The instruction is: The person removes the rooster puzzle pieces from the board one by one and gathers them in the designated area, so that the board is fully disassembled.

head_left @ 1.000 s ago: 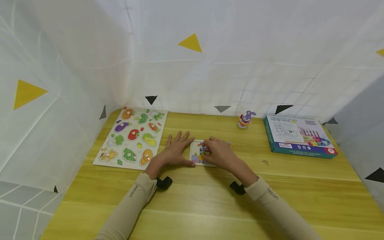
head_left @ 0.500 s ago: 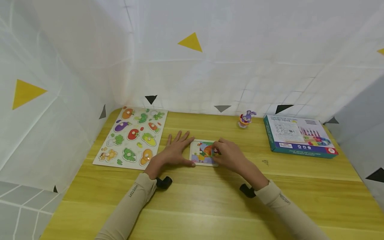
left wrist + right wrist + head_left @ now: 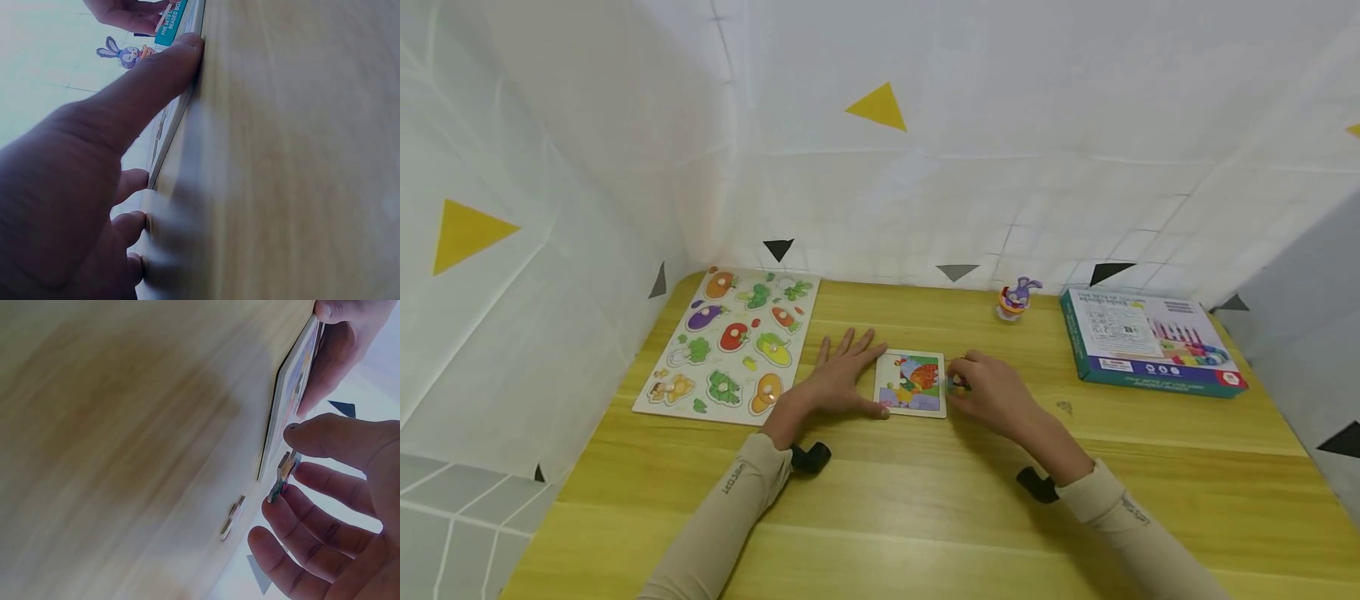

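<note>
Left hand [image 3: 837, 383] touches puzzle board [image 3: 917, 385] — right hand [image 3: 997, 397] pinches 1 piece [image 3: 285, 470].

- The puzzle [image 3: 917, 385] beside the left hand [image 3: 838, 382] was orange, green and purple, rimmed cream.
- The piece [image 3: 285, 475] in the right hand [image 3: 996, 393] showed green, red and tan.
- Left of the left hand, the board [image 3: 722, 361] was off-white with multicoloured vegetables.
- Beyond the right hand, the rabbit [image 3: 1018, 297] was purple.
- Right of that hand, the box [image 3: 1150, 340] was teal, white and purple.
</note>
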`<control>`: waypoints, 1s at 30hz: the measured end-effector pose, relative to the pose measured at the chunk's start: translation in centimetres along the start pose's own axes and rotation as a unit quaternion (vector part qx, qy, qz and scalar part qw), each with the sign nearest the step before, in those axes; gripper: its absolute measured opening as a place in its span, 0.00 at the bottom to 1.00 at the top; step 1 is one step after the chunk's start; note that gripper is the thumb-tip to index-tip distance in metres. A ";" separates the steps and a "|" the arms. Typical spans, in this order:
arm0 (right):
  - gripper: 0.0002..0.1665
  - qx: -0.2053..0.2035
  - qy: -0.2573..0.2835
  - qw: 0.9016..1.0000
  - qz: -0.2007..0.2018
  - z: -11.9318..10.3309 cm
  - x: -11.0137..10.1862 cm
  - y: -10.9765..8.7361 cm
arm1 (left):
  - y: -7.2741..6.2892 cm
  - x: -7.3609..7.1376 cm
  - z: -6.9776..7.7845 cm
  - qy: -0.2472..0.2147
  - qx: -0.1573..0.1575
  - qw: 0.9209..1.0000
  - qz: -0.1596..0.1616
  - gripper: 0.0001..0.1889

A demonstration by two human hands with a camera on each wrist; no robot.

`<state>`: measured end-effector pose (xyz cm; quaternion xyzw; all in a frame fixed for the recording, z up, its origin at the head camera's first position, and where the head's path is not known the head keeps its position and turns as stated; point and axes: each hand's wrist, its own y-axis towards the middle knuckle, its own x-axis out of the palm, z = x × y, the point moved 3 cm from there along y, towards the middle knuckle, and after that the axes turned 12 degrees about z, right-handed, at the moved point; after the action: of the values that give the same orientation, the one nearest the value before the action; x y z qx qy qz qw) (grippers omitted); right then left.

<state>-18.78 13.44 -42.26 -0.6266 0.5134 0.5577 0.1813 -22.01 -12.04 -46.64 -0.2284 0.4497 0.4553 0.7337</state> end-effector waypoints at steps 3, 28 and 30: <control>0.13 -0.001 -0.005 1.000 0.010 0.4 -0.1 -0.2 | -0.1 0.0 0.1 0.000 0.001 1.000 -0.001 0.59; 0.15 0.021 -0.013 1.000 -0.004 1.9 -0.2 -0.9 | -0.1 -0.1 0.1 -0.002 0.008 1.000 0.003 0.58; 0.16 0.022 -0.013 1.000 -0.005 2.0 -0.2 -0.9 | -0.1 -0.1 0.1 -0.002 0.007 1.000 0.003 0.58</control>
<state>-19.04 15.46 -43.04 -0.6174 0.5201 0.5535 0.2050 -21.86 -12.03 -46.49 -0.2207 0.4519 0.4553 0.7347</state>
